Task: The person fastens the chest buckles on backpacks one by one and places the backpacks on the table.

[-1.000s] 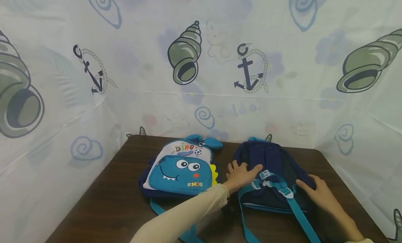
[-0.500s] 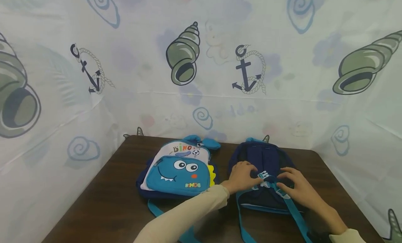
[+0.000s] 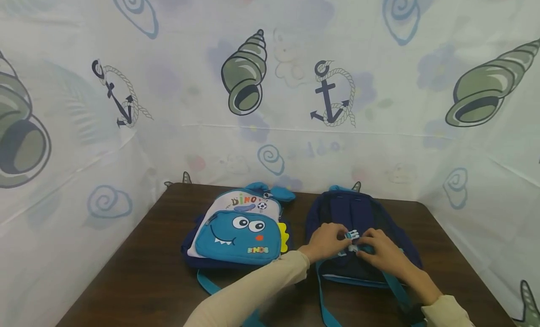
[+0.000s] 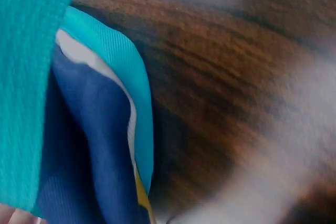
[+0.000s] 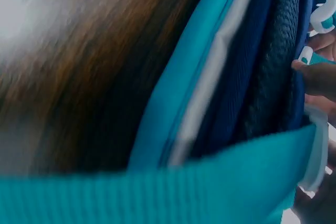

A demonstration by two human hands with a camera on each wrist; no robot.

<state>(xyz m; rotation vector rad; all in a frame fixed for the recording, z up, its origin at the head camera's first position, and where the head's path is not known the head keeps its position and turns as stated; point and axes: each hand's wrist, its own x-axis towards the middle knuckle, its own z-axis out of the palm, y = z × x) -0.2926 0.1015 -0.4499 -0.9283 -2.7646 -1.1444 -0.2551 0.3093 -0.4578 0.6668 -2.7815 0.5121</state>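
Note:
A dark blue backpack lies with its strap side up on the right half of the table. My left hand pinches a white pronged buckle half over the middle of the backpack. Close beside it, my right hand holds the other buckle half, white on a teal strap, between thumb and fingers. The two halves are near each other; whether they touch is hidden by the fingers. Another white buckle piece shows just below. In the left wrist view, a teal strap crosses close to the camera.
A dinosaur backpack lies face up to the left, behind my left forearm. Its teal strap trails toward me over the brown table. Another strap hangs forward from the dark blue backpack. A patterned cloth surrounds the table.
My right hand has left the backpack's right side and moved left to the buckle, taking hold of a strap end. My left hand has gone from spread fingers on the backpack to pinching the pronged half.

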